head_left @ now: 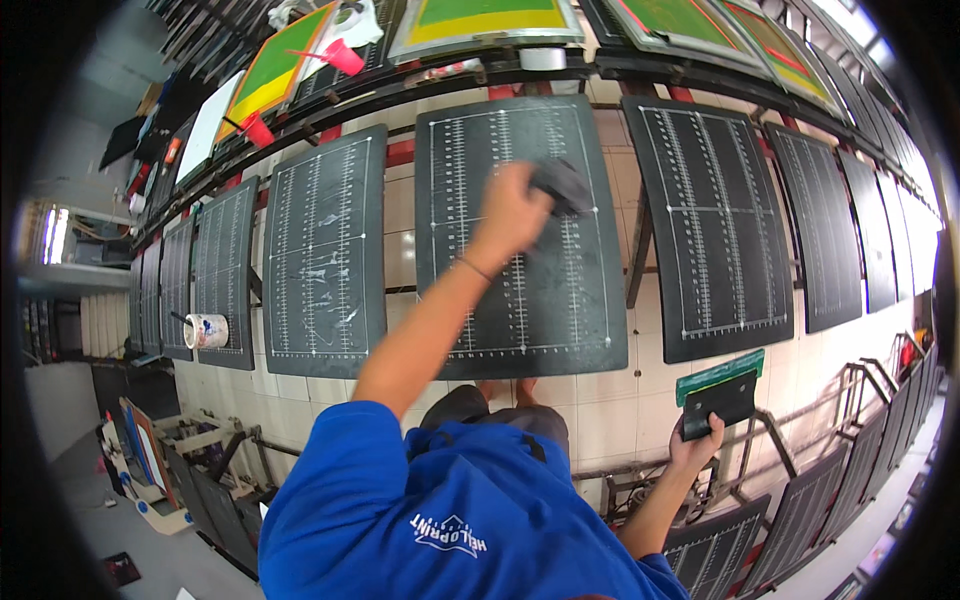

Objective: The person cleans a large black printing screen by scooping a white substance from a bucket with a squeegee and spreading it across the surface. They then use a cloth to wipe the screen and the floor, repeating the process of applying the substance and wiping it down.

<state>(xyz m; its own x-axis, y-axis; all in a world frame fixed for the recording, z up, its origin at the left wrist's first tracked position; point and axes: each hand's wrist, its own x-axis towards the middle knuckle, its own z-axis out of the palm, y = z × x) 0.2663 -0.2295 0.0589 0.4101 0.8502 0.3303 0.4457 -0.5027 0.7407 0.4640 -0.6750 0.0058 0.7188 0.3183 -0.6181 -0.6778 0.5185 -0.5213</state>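
Note:
My left hand (514, 210) is closed on a dark bunched cloth (565, 186), slightly smeared by motion. The cloth lies over the upper right part of a dark printing board (480, 290) marked with white ruled lines and tick scales; whether it presses on the surface is hard to tell. Out to the right, my right hand (700, 440) grips a squeegee (722, 398) with a black holder and a green blade. That blade points away from me, close to the near edge of the neighbouring board (715, 230).
More ruled boards stand in a row, including one with whitish smears (325, 260). A stained tub (207, 331) sits on a board at left. Along the far rail are framed green-and-yellow screens (490, 18) and pink cups (344, 57). Metal racks (850, 400) stand at lower right.

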